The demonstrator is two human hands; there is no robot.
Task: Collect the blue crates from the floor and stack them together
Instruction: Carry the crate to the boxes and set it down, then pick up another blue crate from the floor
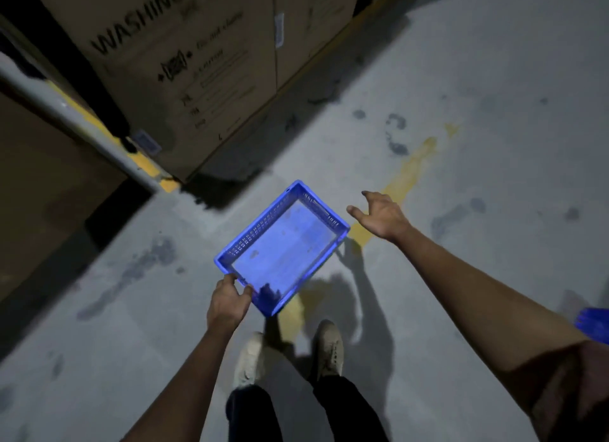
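Note:
A shallow blue crate (283, 247) with perforated walls hangs above the grey floor in the middle of the head view, empty inside. My left hand (229, 298) grips its near corner rim. My right hand (380, 215) hovers just right of the crate's far corner, fingers spread, holding nothing and not touching the crate. A bit of another blue crate (593, 323) shows at the right edge, mostly cut off by the frame.
Large cardboard boxes (184, 79) printed "WASHING" stand at the upper left on a rack with a grey beam (75, 118). A worn yellow line (405, 178) crosses the concrete floor. My two feet in pale shoes (290, 352) stand below the crate.

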